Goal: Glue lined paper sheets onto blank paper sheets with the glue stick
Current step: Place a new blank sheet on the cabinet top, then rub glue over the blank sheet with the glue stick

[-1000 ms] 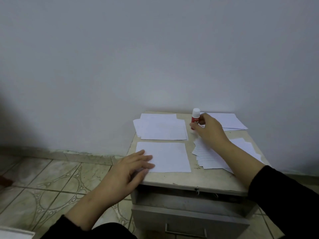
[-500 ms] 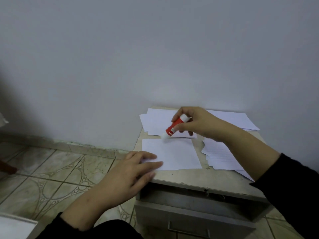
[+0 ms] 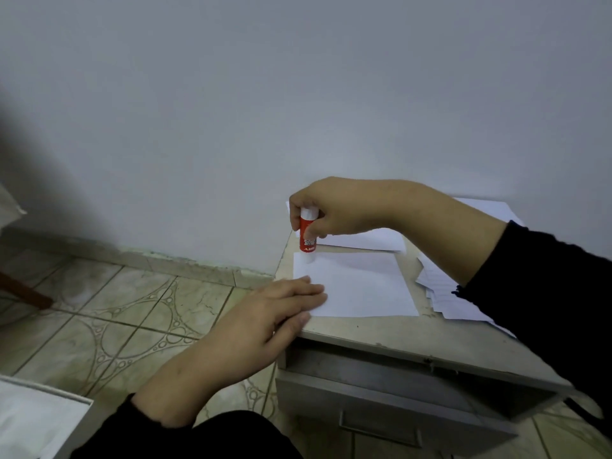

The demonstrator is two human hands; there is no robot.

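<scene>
A blank white sheet [image 3: 359,284] lies at the front of the small cabinet top [image 3: 381,329]. My right hand [image 3: 334,208] grips a red glue stick [image 3: 307,235] upside down, its tip touching the sheet's far left corner. My left hand [image 3: 268,313] lies flat with spread fingers, pressing the sheet's near left corner. A pile of lined sheets [image 3: 443,289] sits to the right, partly hidden by my right forearm. More white sheets [image 3: 364,240] lie behind the blank one.
The cabinet stands against a plain wall, with its top drawer [image 3: 381,389] pulled slightly open. Further sheets [image 3: 486,208] lie at the back right corner. Patterned tiled floor [image 3: 132,313] spreads to the left. A white object [image 3: 33,422] sits at the bottom left.
My right hand lifted the glue stick from the back of the top, carried it left, turned it tip down and set it on the blank sheet. The left hand stayed on the sheet's corner.
</scene>
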